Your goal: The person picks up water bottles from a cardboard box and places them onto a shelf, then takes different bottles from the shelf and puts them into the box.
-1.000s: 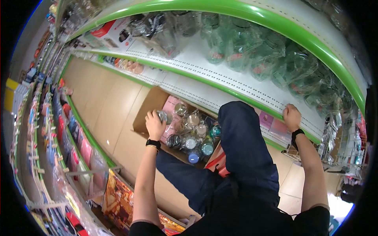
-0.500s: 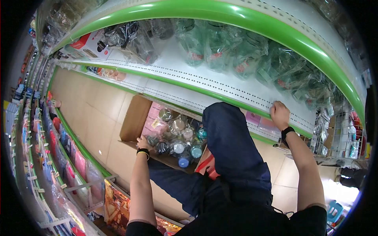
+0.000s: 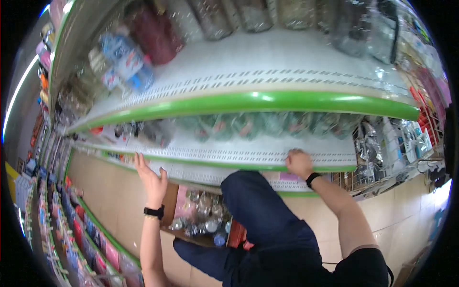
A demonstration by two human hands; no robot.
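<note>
My left hand (image 3: 152, 181) is raised, empty, with fingers spread, in front of the lower shelf and above a cardboard box (image 3: 169, 206). The box stands on the floor by my legs and holds several plastic-wrapped bottles or jars (image 3: 204, 206) with lids, beside a pink sheet. My right hand (image 3: 299, 163) is closed over the green front edge of the lower shelf (image 3: 229, 148). Behind that hand stands a row of greenish plastic-wrapped glass bottles (image 3: 246, 125) on the same shelf.
Above is a higher shelf (image 3: 248, 101) with a green edge, holding a blue-labelled bottle pack (image 3: 126, 62), a dark red container (image 3: 152, 33) and clear glass containers (image 3: 210, 19). Wire racks with packaged goods (image 3: 375, 148) stand right. Shelves of packets (image 3: 91, 234) line the left aisle.
My left hand has left the box and risen toward the shelves, fingers opening out. My view has tilted up, bringing the upper shelf in. My right hand stays on the shelf edge.
</note>
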